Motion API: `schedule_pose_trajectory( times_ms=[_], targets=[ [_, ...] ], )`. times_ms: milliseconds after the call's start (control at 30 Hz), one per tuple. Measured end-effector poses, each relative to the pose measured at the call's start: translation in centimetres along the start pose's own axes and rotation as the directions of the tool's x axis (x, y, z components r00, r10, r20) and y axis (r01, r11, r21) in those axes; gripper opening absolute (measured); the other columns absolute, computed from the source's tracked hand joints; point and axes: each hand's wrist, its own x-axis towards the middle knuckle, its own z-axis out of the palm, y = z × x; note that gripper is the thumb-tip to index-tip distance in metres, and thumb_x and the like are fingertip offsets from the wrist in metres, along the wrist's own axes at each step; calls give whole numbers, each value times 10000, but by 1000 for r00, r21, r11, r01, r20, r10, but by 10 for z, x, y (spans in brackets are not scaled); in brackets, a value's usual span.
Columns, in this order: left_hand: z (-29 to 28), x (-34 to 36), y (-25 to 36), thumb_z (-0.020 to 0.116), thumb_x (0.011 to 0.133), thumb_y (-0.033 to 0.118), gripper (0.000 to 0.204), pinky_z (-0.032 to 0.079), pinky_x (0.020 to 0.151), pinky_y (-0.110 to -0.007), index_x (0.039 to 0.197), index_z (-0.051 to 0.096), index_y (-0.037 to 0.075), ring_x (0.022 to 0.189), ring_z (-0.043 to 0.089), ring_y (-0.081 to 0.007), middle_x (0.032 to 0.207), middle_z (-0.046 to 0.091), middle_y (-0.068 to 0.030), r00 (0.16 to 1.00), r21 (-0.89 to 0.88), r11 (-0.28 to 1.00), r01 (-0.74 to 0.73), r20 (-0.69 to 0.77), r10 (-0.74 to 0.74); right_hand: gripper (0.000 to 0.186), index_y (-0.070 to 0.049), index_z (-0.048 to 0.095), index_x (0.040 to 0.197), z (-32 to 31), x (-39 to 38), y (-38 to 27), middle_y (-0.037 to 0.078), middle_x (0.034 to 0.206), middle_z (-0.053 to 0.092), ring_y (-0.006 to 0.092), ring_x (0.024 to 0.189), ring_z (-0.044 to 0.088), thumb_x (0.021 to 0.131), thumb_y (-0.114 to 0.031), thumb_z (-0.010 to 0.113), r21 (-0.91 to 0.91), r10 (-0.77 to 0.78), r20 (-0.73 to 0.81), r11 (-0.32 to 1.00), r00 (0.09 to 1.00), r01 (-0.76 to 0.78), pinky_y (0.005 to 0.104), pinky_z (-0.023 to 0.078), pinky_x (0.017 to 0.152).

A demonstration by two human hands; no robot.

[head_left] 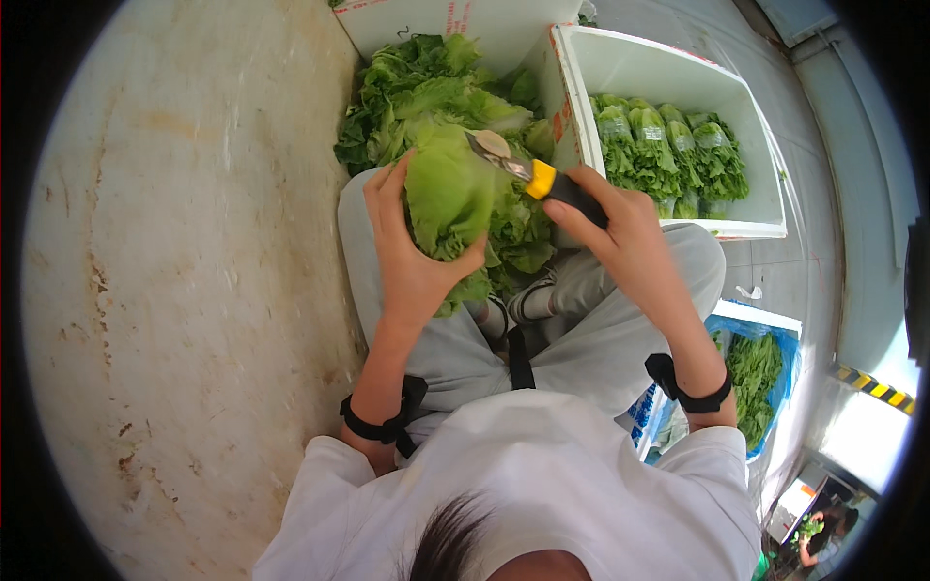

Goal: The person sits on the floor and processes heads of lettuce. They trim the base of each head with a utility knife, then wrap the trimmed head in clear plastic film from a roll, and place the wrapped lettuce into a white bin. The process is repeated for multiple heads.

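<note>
One lettuce [444, 189], cut base [492, 143] pointing up-right, fills left grip [415, 273]; right grip [625, 228] clutches knife [542, 181].

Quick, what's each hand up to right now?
Left hand: holding a round, light-green leafy lettuce head, fingers spread around it.
Right hand: closed around a black-and-yellow utility knife.

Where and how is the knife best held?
Probably by its black handle, coming from the right. The knife slants: its blade points to the upper left, by the pale stem end of the lettuce, while the handle lies lower right, where the right hand grips it. I'd keep fingers behind the yellow collar, clear of the blade.
</note>
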Motion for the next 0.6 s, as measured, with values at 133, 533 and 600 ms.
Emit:
schedule_pose_trajectory(
  times_ms=[133,533,600],
  targets=[
    [-1,-2,-18,759,589,86,783,380,926,-374,1267,372,21,1092,434,-288,1161,395,-143,992,11,992,123,-1,-123,365,-11,582,984,17,19,11,176,644,564,287,546,536,855,-352,587,-55,63,121,997,991,-57,337,416,538],
    [-21,1,1,757,629,111,797,410,910,-313,1293,325,26,1069,506,-206,1179,484,-115,945,-459,826,328,166,-283,497,14,620,943,41,53,66,156,628,579,258,513,548,859,-469,537,-316,443,139,867,886,-384,365,411,502],
    [-29,7,5,758,601,136,825,393,927,-305,1297,327,28,1087,492,-196,1193,479,-107,955,-546,784,296,185,-232,469,6,618,944,39,52,64,94,622,566,166,488,496,878,-449,526,31,303,168,950,938,-312,309,377,472]
  ],
)
